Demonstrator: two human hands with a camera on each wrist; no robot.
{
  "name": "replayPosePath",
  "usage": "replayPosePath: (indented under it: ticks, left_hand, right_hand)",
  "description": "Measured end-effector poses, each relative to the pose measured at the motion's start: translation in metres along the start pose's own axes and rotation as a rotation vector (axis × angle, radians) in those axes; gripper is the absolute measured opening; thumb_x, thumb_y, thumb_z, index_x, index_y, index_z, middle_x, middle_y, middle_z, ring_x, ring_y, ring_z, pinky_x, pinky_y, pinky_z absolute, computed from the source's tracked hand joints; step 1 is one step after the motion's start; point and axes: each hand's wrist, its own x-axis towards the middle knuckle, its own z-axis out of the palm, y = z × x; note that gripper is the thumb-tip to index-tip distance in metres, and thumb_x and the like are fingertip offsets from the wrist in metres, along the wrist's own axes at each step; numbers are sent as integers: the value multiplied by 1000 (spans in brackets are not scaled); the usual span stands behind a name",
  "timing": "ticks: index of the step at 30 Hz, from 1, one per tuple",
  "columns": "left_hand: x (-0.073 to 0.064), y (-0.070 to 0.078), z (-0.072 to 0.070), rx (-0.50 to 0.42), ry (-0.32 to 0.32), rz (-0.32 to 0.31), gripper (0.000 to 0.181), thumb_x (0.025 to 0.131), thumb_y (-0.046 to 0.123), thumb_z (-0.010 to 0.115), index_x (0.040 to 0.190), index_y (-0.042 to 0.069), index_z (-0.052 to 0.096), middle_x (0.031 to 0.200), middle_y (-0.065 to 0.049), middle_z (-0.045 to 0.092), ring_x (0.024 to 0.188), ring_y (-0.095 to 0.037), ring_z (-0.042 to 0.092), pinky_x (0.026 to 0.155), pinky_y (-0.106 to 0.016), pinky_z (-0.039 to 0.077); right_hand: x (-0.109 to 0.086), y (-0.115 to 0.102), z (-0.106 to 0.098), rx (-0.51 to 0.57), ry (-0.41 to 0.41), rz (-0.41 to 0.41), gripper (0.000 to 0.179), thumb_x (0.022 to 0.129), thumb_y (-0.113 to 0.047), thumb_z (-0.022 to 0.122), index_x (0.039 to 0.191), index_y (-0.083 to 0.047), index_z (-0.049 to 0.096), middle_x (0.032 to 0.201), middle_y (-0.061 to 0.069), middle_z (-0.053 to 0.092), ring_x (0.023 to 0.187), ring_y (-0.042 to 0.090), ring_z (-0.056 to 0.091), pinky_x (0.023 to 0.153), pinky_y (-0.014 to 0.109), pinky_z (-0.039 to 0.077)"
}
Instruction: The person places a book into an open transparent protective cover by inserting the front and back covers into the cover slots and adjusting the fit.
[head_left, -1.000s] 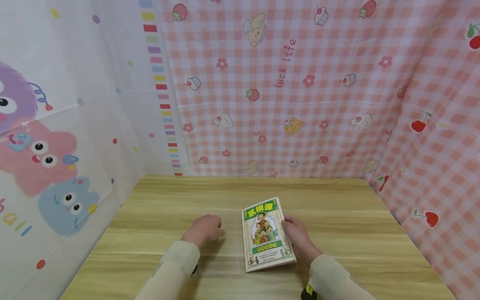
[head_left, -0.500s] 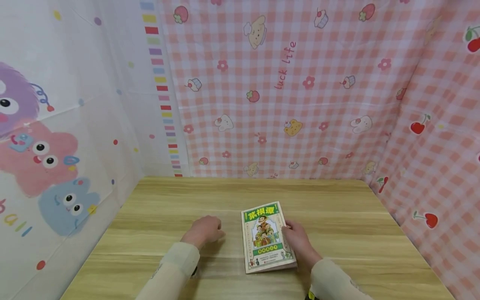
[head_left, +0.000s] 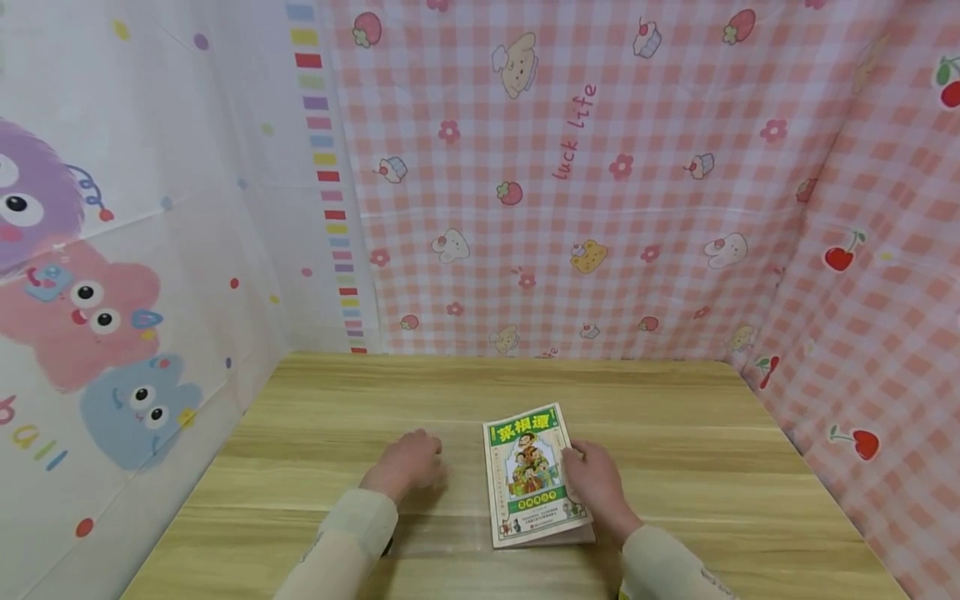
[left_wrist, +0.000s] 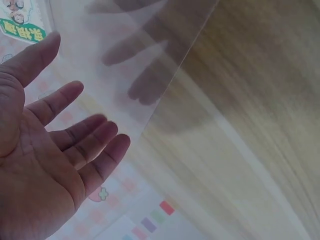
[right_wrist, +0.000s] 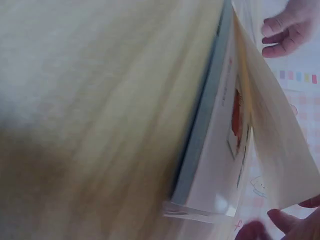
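Observation:
A paperback book [head_left: 525,471] with a green-and-white illustrated cover lies a little right of centre in the head view. My right hand [head_left: 600,483] holds its right edge, and the front cover stands lifted from the pages. In the right wrist view the raised cover [right_wrist: 285,145] is pinched at its corner by the fingertips [right_wrist: 282,220], with the page below partly showing. My left hand [head_left: 408,464] hovers left of the book, holding nothing. Its fingers are apart and relaxed in the left wrist view, beside a clear plastic sheet [left_wrist: 90,55] that mirrors them.
A wood-grain table [head_left: 322,400] bears the book. A pink checked cloth [head_left: 480,217] hangs behind, a similar one [head_left: 885,350] stands at the right, and a white cartoon-print cloth [head_left: 225,208] covers the left side.
The book's front cover has risen along the right and lower edge, opening a wider gap. The right hand and book have come slightly nearer; the left hand stays almost in place.

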Motion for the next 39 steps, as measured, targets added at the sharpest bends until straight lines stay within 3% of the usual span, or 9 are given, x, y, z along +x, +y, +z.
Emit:
replayPosePath:
  ticks: [6, 13, 23, 31, 39]
  left_hand:
    - [-4, 1, 8, 19, -6, 21, 23, 77, 19, 79, 85, 8, 60, 95, -10, 53, 96, -32, 52, 81, -50, 47]
    - [-1, 0, 19, 25, -8, -4, 51, 83, 28, 79, 123, 0, 64, 125, -21, 58, 121, -43, 51, 100, -58, 41]
    - [5, 1, 22, 17, -23, 1, 53, 84, 27, 78, 128, 2, 62, 137, -22, 53, 126, -43, 49, 103, -58, 39]
    - [11, 5, 24, 40, -29, 9, 53, 86, 27, 77, 130, 2, 61, 145, -24, 47, 134, -42, 43, 108, -53, 36]
    - [12, 3, 26, 14, -35, 1, 54, 88, 27, 75, 134, 3, 58, 148, -28, 41, 137, -45, 38, 109, -56, 34]
  right_hand:
    - [4, -1, -3, 114, -16, 106, 38, 102, -21, 50, 125, 5, 62, 112, 18, 66, 104, 30, 60, 94, 52, 46]
    - [3, -5, -5, 124, 3, 132, 31, 98, -21, 56, 112, 3, 69, 94, 10, 68, 87, 23, 61, 81, 40, 49]
    - [3, -5, -1, 87, 85, 83, 21, 92, -17, 61, 98, -1, 72, 91, 8, 69, 87, 23, 61, 78, 39, 49]
    - [4, -2, 2, 66, 132, 58, 17, 90, -15, 62, 92, -2, 73, 84, 5, 68, 80, 21, 60, 69, 33, 48]
    - [-1, -9, 1, 68, 145, 32, 25, 94, -19, 59, 101, 0, 74, 88, 8, 69, 82, 22, 61, 70, 34, 49]
